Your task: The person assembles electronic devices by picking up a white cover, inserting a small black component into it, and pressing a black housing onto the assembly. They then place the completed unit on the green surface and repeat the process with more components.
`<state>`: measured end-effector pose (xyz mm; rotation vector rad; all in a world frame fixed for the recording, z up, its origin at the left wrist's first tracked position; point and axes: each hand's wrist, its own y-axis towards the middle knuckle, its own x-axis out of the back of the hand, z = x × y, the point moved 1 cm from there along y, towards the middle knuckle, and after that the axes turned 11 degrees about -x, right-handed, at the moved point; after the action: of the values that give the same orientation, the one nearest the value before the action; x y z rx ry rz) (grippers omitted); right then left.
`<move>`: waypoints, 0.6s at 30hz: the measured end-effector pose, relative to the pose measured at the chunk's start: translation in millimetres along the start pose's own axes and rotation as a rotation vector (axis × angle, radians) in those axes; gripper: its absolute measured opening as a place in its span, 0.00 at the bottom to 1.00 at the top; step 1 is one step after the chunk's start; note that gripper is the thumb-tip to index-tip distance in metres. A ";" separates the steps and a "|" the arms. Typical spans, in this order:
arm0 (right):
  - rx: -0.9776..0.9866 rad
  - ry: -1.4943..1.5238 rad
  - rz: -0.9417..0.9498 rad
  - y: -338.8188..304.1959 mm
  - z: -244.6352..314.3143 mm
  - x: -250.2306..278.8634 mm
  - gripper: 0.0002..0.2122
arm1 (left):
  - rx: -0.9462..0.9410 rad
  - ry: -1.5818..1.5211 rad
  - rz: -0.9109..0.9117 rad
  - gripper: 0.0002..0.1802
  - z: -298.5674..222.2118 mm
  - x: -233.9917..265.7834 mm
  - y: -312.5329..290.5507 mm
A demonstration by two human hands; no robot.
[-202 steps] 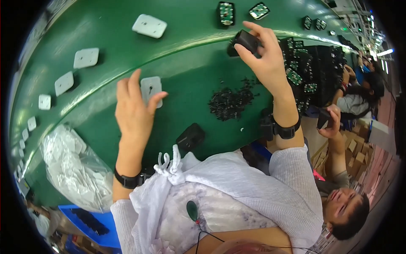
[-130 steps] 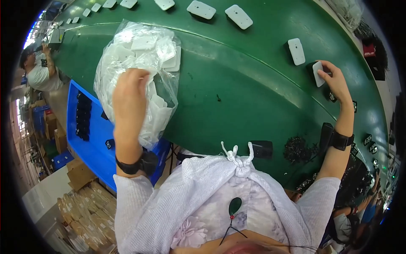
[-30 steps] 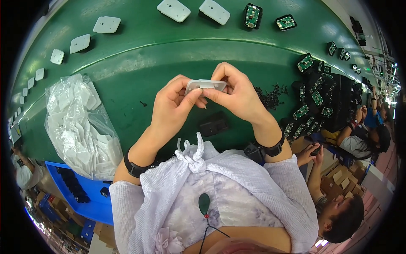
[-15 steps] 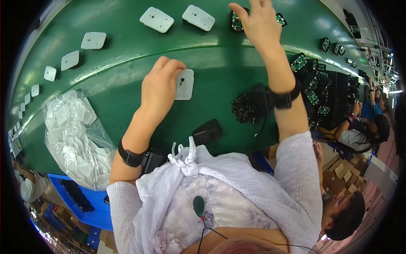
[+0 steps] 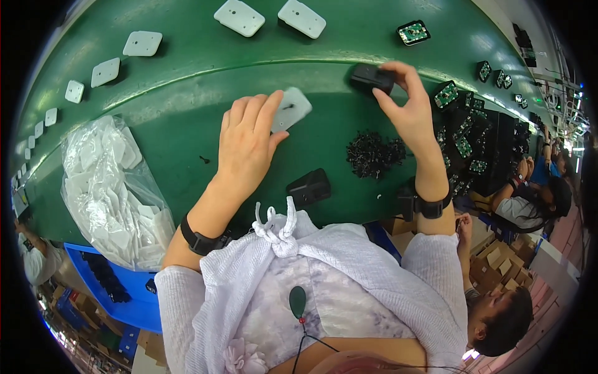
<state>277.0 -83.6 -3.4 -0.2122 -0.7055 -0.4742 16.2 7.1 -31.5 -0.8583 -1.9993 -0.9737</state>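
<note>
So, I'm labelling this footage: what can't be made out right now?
Head view: white plate, left part covered by the left hand.
Head view: held black case, inside hidden by its own walls.
Head view: small black pieces, too small and heaped to count.

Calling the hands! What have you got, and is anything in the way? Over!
Left hand holding white cover. Right hand holding black case. Heap of black bits lower in view, not between cover and case.
</note>
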 end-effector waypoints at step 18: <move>0.402 -0.160 0.181 -38.1 52.6 -70.5 0.19 | -0.079 -0.179 -0.031 0.28 10.9 2.5 -20.6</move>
<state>181.8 -74.5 -10.0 0.0653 -0.9130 -0.1371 -5.1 6.7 -41.3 -0.9909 -2.1424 -1.0309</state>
